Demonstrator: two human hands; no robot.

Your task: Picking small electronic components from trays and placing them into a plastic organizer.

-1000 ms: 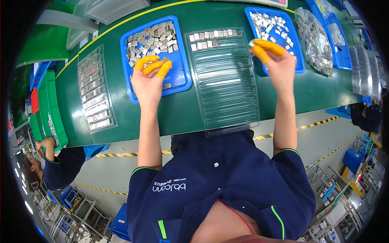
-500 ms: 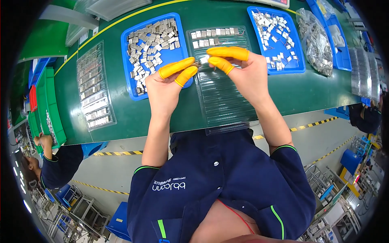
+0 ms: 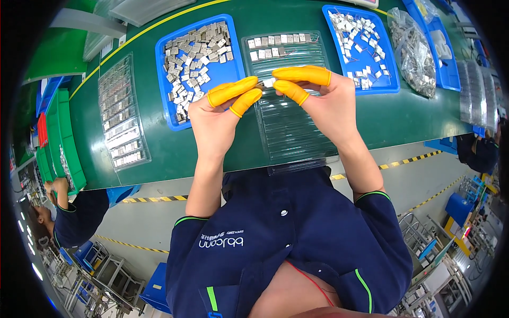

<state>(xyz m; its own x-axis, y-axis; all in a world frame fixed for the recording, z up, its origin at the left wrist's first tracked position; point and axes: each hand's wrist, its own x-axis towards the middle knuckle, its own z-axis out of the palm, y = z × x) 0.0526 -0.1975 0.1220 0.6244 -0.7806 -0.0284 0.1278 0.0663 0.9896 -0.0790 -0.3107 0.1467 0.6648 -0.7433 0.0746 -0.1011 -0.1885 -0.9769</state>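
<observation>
Yellow finger covers sit on the thumb and forefinger of both my hands. My left hand (image 3: 216,119) pinches a small metal connector shell (image 3: 260,86), mostly hidden by the fingertips. Facing it, my right hand (image 3: 331,103) pinches a small white connector (image 3: 269,82). The two pieces meet end to end; whether one is inside the other is too small to tell. Below my hands lies a clear ribbed plastic tray (image 3: 291,124), with two rows of white-and-metal connectors (image 3: 279,40) at its far end.
Left, a blue tray (image 3: 225,77) holds many metal shells; right, another blue tray (image 3: 363,64) holds white connectors with wires. A filled clear tray (image 3: 124,119) lies farther left. A bag of parts (image 3: 416,58) sits at right. At far left, a co-worker's hand (image 3: 58,186) touches a green bin (image 3: 74,153).
The white connector now shows more and sits against the metal shell between my fingertips. Both hands have shifted slightly right.
</observation>
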